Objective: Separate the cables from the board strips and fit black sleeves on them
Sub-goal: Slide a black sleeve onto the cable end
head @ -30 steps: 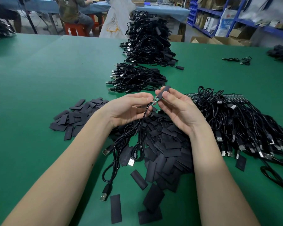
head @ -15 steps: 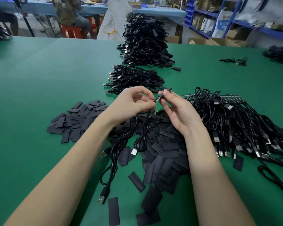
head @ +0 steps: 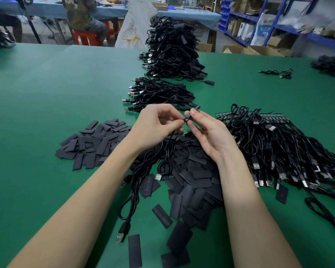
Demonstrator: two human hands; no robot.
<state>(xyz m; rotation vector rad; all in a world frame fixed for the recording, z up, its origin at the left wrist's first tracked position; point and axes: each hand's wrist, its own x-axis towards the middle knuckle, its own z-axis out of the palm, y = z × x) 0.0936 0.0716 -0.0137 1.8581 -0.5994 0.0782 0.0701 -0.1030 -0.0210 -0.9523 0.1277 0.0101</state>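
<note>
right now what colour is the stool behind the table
Orange-red stool, seen in the head view.

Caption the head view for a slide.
Left hand and right hand slide a black sleeve onto a cable end above the sleeve pile.

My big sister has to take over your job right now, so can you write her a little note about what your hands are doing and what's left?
Left hand pinches the cable end; right hand pinches a black sleeve over it, partly on.
Loose sleeves lie piled under the hands, more to the left.
Done: sleeved cables stacked ahead and farther back.
Left: cables on board strips to the right.
</note>
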